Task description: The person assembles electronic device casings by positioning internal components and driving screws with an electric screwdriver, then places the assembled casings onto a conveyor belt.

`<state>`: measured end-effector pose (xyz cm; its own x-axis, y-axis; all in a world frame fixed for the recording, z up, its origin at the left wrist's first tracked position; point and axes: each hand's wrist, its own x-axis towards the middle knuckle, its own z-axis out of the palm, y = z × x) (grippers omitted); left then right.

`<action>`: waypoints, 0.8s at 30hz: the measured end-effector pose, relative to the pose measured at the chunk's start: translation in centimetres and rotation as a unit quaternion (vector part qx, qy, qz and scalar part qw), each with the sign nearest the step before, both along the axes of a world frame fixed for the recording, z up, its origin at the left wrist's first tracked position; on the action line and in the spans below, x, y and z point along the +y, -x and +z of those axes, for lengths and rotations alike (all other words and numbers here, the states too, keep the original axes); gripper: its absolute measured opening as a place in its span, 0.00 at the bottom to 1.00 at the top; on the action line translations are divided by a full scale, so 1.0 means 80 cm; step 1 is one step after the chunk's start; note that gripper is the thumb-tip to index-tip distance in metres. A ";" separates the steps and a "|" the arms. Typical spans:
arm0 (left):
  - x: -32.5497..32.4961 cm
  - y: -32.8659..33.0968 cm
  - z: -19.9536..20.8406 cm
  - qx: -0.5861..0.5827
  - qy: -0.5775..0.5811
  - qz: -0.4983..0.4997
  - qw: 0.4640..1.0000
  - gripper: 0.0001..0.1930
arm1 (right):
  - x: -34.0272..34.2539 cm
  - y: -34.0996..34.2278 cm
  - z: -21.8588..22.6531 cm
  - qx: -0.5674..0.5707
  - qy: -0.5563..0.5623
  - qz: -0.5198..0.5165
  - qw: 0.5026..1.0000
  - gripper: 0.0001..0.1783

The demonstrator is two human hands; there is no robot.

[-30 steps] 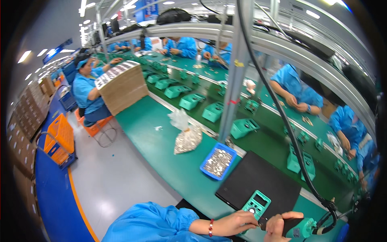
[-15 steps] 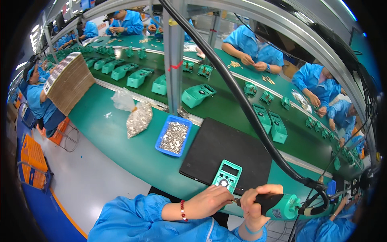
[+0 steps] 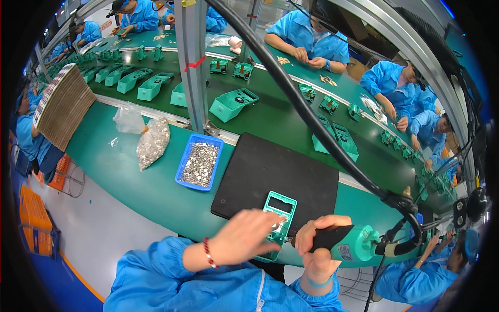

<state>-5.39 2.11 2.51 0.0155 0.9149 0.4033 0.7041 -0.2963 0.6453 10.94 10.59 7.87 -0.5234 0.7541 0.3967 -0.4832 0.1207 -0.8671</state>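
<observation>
My right hand [image 3: 318,244] is wrapped round the black grip of a green electric screwdriver [image 3: 349,243], held nearly level with its tip pointing left. A teal plastic housing [image 3: 281,204] with a rectangular window lies at the front edge of a black mat, beside the tool's tip. Over the housing's left side hovers my left hand [image 3: 244,236], open, with fingers stretched and thumb apart, slightly blurred. It hides part of the housing, including most of a pale round part. Whether its fingertips touch the housing I cannot tell.
Left of the black mat [image 3: 260,161] stands a blue tray [image 3: 179,174] of small metal parts, then a plastic bag [image 3: 154,143] of similar pieces. A conveyor [image 3: 270,127] carries teal housings. A metal post [image 3: 193,78] and thick black cable [image 3: 306,112] cross the view. Co-workers sit opposite.
My left hand has moved from the screwdriver's tip, where its fingers were pinched, to over the housing, and opened. My right hand still grips the screwdriver. The whole view has shifted slightly.
</observation>
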 end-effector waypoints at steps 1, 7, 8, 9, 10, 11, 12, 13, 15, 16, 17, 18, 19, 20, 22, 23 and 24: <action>0.007 0.016 -0.004 -0.001 -0.007 0.044 0.999 0.26 | 0.003 -0.001 0.004 -0.004 0.001 -0.007 1.000 0.29; 0.004 0.164 -0.015 0.222 0.074 0.290 0.928 0.02 | 0.027 -0.008 0.015 -0.036 -0.041 -0.095 0.994 0.25; 0.001 0.182 -0.022 0.261 0.124 0.278 0.916 0.03 | 0.029 -0.009 0.016 -0.042 -0.023 -0.094 0.994 0.24; -0.002 0.192 -0.024 0.279 0.140 0.252 0.916 0.03 | 0.032 -0.012 0.018 -0.061 -0.029 -0.098 0.993 0.22; -0.003 0.198 -0.023 0.297 0.156 0.224 0.915 0.03 | 0.035 -0.012 0.017 -0.065 -0.027 -0.102 0.992 0.22; -0.001 0.203 -0.021 0.295 0.158 0.218 0.917 0.03 | 0.038 -0.011 0.012 -0.042 -0.019 -0.099 0.994 0.23; 0.004 0.205 -0.019 0.281 0.187 0.205 0.919 0.03 | 0.040 -0.012 0.007 -0.023 -0.010 -0.099 0.995 0.23; 0.007 0.207 -0.018 0.266 0.216 0.192 0.920 0.03 | 0.043 -0.009 0.002 -0.015 -0.024 -0.105 0.994 0.23; 0.008 0.206 -0.022 0.274 0.194 0.200 0.920 0.03 | 0.043 0.002 0.001 -0.023 -0.036 -0.124 0.991 0.24; 0.008 0.204 -0.023 0.288 0.166 0.220 0.917 0.03 | 0.044 0.009 0.000 -0.041 -0.055 -0.147 0.987 0.26; 0.007 0.202 -0.023 0.273 0.157 0.218 0.923 0.03 | 0.046 0.009 -0.005 -0.047 -0.059 -0.150 0.986 0.26; 0.010 0.200 -0.026 0.268 0.162 0.212 0.926 0.03 | 0.048 0.012 -0.008 -0.049 -0.063 -0.145 0.986 0.26; 0.013 0.198 -0.028 0.260 0.130 0.240 0.926 0.03 | 0.048 0.014 -0.010 -0.043 -0.057 -0.136 0.988 0.26; 0.014 0.196 -0.031 0.251 0.099 0.270 0.924 0.04 | 0.047 0.016 -0.013 -0.036 -0.051 -0.126 0.990 0.25; 0.013 0.195 -0.035 0.264 0.029 0.267 0.926 0.05 | 0.047 0.020 -0.023 -0.032 -0.048 -0.134 0.989 0.25; 0.012 0.191 -0.032 0.247 0.047 0.277 0.927 0.06 | 0.048 0.023 -0.024 -0.028 -0.058 -0.124 0.990 0.25; 0.012 0.186 -0.032 0.230 0.063 0.287 0.928 0.06 | 0.049 0.025 -0.026 -0.023 -0.068 -0.115 0.991 0.25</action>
<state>-20.26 3.10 -0.02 -0.3444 0.8655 0.3638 0.9322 0.2694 0.2417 8.92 14.55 5.81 -0.3643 0.7968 0.4821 -0.3893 0.3399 -0.8561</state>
